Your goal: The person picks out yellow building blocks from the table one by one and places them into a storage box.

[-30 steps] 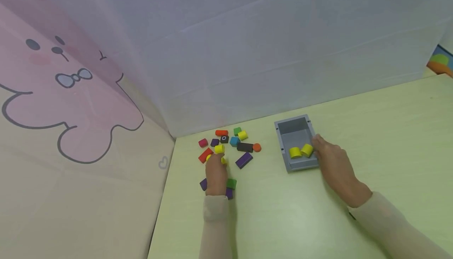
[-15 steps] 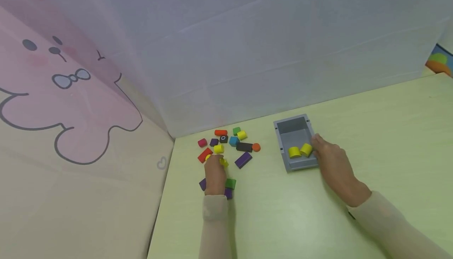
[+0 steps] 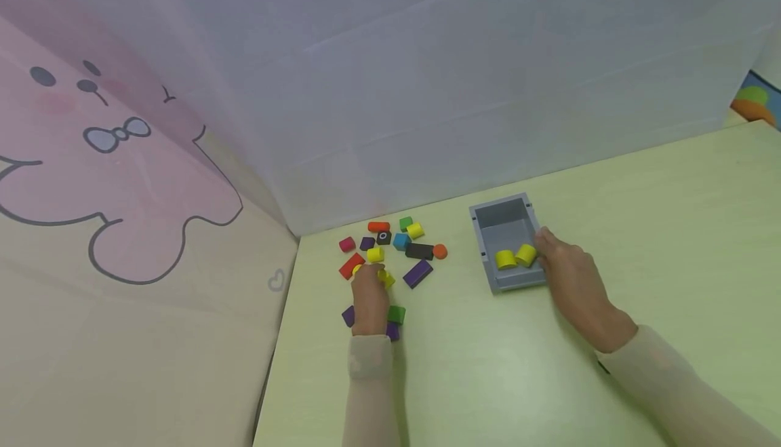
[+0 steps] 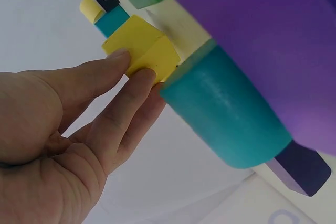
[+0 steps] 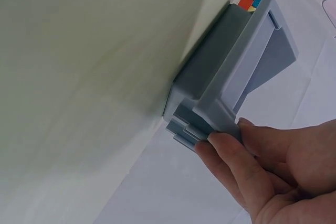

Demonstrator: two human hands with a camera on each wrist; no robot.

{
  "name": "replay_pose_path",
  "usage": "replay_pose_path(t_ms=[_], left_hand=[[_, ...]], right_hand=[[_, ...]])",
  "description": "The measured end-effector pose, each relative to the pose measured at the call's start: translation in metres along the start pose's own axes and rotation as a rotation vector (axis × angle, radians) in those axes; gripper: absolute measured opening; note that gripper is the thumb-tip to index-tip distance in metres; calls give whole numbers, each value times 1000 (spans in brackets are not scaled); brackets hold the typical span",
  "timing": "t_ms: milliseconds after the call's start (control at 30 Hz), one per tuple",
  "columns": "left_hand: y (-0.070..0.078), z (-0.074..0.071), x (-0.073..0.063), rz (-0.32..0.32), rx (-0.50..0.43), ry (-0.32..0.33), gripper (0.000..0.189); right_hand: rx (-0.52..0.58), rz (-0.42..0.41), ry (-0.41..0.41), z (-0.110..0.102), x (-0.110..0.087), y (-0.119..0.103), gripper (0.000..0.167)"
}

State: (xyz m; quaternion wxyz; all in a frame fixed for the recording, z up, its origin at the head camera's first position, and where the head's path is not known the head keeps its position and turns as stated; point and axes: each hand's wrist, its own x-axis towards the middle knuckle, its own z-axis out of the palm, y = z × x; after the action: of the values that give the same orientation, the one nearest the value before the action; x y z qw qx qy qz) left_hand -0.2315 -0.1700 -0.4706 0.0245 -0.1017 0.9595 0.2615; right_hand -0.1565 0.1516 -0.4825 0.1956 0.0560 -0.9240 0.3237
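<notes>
My left hand (image 3: 369, 300) reaches down into a scatter of coloured toy blocks. In the left wrist view, its thumb and fingers pinch a yellow block (image 4: 143, 46) with flat faces. A teal block (image 4: 226, 108) is close by the fingertips, and a large purple block (image 4: 273, 40) fills the upper right. My right hand (image 3: 576, 291) holds the right side of a grey plastic bin (image 3: 495, 277), thumb on the rim and fingers on the outside. Inside the bin lie two yellow cylinders, one on the left (image 3: 505, 259) and one on the right (image 3: 526, 254).
Around the left hand lie a red block (image 3: 352, 266), a purple block (image 3: 417, 274), a black block (image 3: 419, 251), an orange disc (image 3: 440, 251) and a green block (image 3: 396, 315). White cloth (image 3: 403, 94) hangs along the table's back edge; a printed curtain (image 3: 140, 209) hangs at left.
The head view shifts slightly. Both hands stay almost in place, the left among the blocks and the right on the bin; the two yellow cylinders remain inside it.
</notes>
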Motion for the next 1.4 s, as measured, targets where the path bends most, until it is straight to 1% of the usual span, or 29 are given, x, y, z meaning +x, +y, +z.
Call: replay_pose_path(t_ms=[200,300,467,667,733,800,867,933,1000,1100,1267,1333,1400], left_hand=[[8,-1,-4,25,-15,11,34],[13,-1,-6,50,-17,15,34],[23,0,-8,96,-8,10,37],[33,4,-14,172,-25,33,36],[36,5,-16,174,-38,24,34],[40,6,-18,163,-52,7,33],[43,7,-19,168,-59,-2,34],[46,9,-21,188,-67,3,33],[48,11,-22,222,-66,19,33],[53,13,-22,249,-63,23,32],[64,14,-23,248,-67,-27,33],[68,15,-23,261,-59,-28,35],[72,17,-24,294,-35,-8,35]], right_hand=[[7,9,-13,-2,0,-2,43],[12,18,-24,-2,0,-2,42],[17,22,-24,-3,0,-3,42],[20,26,-22,-4,-1,-3,41],[19,25,-21,-4,-1,-4,41],[17,25,-20,-4,0,-4,42],[21,22,-17,-4,0,-4,43],[24,20,-14,-4,0,-4,44],[29,22,-12,-4,-1,-4,44],[29,23,-10,-4,-1,-4,44],[25,40,-32,-4,-1,-4,44],[23,48,-43,-4,-1,-4,44],[23,49,-45,-4,0,-5,44]])
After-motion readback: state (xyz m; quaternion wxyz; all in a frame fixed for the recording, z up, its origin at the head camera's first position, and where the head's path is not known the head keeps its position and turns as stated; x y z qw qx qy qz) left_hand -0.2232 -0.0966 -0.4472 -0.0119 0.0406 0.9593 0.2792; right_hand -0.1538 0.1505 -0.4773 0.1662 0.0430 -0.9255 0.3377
